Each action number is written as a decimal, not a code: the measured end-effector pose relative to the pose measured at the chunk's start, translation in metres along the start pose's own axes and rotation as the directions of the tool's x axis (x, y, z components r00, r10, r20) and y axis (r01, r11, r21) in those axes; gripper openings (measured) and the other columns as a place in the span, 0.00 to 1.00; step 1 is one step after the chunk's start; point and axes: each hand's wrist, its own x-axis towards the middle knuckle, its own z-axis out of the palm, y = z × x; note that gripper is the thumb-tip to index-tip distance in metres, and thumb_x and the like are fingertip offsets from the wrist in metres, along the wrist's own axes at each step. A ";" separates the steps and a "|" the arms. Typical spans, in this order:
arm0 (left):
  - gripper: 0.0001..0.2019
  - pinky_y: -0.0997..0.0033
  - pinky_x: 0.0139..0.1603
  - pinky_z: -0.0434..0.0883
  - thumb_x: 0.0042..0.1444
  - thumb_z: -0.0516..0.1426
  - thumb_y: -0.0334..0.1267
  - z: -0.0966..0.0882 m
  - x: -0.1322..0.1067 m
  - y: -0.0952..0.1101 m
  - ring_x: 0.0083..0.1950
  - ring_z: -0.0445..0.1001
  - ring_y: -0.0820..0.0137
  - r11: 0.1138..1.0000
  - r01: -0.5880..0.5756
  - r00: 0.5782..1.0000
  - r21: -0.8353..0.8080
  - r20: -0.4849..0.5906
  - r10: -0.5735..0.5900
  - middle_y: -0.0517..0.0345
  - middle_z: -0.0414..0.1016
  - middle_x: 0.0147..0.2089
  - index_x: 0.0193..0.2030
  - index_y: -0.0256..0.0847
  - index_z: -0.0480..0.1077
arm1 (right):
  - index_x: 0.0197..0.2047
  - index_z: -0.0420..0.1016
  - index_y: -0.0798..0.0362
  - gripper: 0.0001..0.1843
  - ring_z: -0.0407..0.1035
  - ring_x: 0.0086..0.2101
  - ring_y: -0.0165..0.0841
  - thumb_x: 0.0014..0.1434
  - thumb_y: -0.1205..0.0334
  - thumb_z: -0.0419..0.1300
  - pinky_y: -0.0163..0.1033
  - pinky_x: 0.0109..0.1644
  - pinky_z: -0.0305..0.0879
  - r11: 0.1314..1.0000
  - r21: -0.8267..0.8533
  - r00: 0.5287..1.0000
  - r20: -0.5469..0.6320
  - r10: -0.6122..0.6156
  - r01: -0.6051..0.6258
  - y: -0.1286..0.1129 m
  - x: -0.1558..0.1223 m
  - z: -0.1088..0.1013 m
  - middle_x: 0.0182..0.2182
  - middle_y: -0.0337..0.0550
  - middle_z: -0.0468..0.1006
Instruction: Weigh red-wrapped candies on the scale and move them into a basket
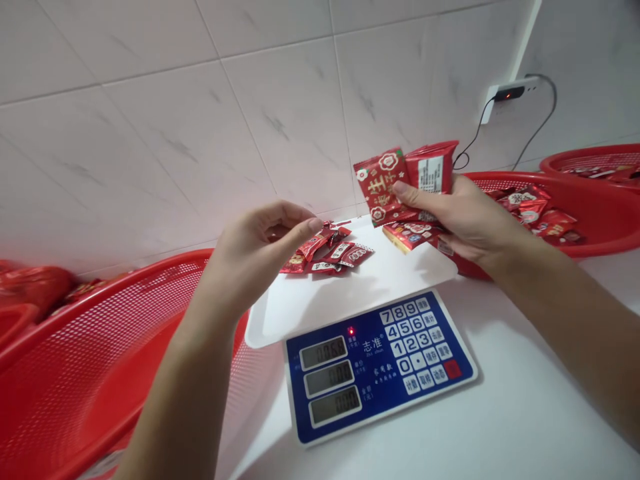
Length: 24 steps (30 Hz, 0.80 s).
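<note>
My right hand [470, 217] grips several red snack packets [384, 183] above the right side of the scale's white tray [295, 320], thumb across their front. One packet shows white flowers and gold characters. A further red packet with a yellow edge [405, 237] sits just under them; whether the hand holds it I cannot tell. Over the tray's left part is my left hand [270, 243], fingers curled and thumb tip close to them; what they pinch, if anything, is hidden. Small red wrapped packets [333, 257] lie heaped on the tray beside its fingertips.
The blue scale panel [373, 400] with keys and three displays faces me on a white table [540, 420]. Red mesh baskets stand left [115, 333] and right [600, 207], the right one with red packets inside. A power strip [493, 103] with cables is on the tiled wall.
</note>
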 end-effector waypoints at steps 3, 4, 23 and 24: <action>0.10 0.68 0.35 0.72 0.56 0.66 0.48 0.000 0.002 -0.009 0.37 0.79 0.62 0.987 -0.022 1.000 0.158 0.014 0.020 0.52 0.84 0.37 0.35 0.45 0.81 | 0.41 0.79 0.51 0.09 0.81 0.48 0.42 0.59 0.63 0.73 0.49 0.55 0.80 1.000 0.025 1.000 0.025 -0.005 0.005 0.004 0.001 0.000 0.46 0.46 0.86; 0.09 0.67 0.36 0.72 0.56 0.65 0.48 0.000 0.004 -0.015 0.37 0.79 0.61 0.969 -0.030 1.000 0.246 0.001 0.030 0.51 0.84 0.38 0.36 0.45 0.81 | 0.40 0.79 0.51 0.09 0.82 0.47 0.42 0.59 0.64 0.73 0.49 0.55 0.80 1.000 0.028 1.000 0.016 -0.010 0.010 0.005 0.002 0.000 0.45 0.45 0.86; 0.13 0.64 0.32 0.66 0.58 0.56 0.43 -0.005 0.011 -0.049 0.31 0.78 0.57 0.817 -0.267 0.943 0.510 0.315 0.111 0.51 0.85 0.34 0.30 0.52 0.83 | 0.46 0.78 0.51 0.17 0.81 0.44 0.41 0.57 0.54 0.73 0.51 0.55 0.78 0.975 -0.214 0.993 -0.089 -0.081 0.060 -0.001 0.020 -0.040 0.45 0.48 0.85; 0.12 0.64 0.30 0.64 0.56 0.58 0.44 -0.010 0.012 -0.047 0.27 0.76 0.57 0.855 -0.217 0.964 0.471 0.243 0.111 0.53 0.84 0.31 0.28 0.53 0.82 | 0.46 0.78 0.51 0.17 0.81 0.44 0.41 0.57 0.54 0.73 0.52 0.55 0.77 0.949 -0.308 0.982 -0.143 -0.122 0.073 -0.011 0.025 -0.056 0.45 0.48 0.85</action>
